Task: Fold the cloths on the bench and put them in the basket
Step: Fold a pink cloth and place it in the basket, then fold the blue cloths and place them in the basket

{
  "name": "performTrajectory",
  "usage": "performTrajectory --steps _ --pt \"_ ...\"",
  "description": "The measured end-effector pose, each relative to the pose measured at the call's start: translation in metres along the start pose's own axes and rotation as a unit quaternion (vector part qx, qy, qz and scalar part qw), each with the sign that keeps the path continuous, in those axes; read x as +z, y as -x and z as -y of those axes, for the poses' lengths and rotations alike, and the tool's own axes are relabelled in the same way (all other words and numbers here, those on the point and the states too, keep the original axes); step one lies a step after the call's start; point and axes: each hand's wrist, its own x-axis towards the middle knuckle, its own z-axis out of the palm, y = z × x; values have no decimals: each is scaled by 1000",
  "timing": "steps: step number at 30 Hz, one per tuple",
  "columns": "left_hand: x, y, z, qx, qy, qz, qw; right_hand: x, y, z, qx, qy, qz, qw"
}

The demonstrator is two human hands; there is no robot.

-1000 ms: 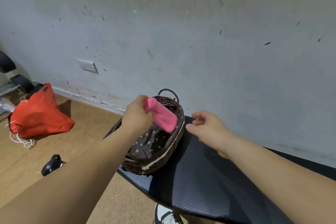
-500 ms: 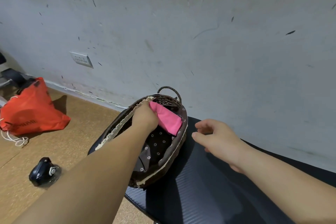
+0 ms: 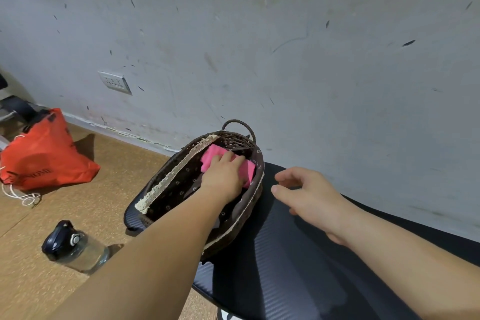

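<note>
Lower now, my left hand (image 3: 224, 176) presses the cloth (image 3: 211, 155) flat into the basket (image 3: 176, 176); right hand (image 3: 311, 195) hovers empty. Snagging fingers could unfold it.

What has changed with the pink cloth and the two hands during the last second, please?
The left hand lowered the pink cloth from above the basket into it and now rests on it. The right hand stayed hovering, empty, over the bench.

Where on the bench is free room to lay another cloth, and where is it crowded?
Free: the bench between the basket and the right hand, and the nearer stretch between both forearms. Crowded: the basket's far end, where the left hand rests on the pink cloth.
</note>
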Motion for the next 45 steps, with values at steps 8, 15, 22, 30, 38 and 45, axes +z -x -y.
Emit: performTrajectory --steps 8,15,22,30,38,45 --pt "-22 11 -2 -12 88 11 996 -24 13 -3 6 -12 -10 1000" --pt "-82 67 -78 58 179 -101 977 -70 60 -10 16 -68 -32 997" --pt "-78 120 -218 155 277 2 948 -154 128 -59 33 -82 -83 993" --pt "-36 154 -373 226 308 105 918 -279 194 -167 106 112 -137 978" --pt "19 192 -496 298 250 173 905 -350 256 -313 181 51 -430 883" --pt "52 213 -528 316 219 178 906 -365 267 -375 238 104 -411 874"
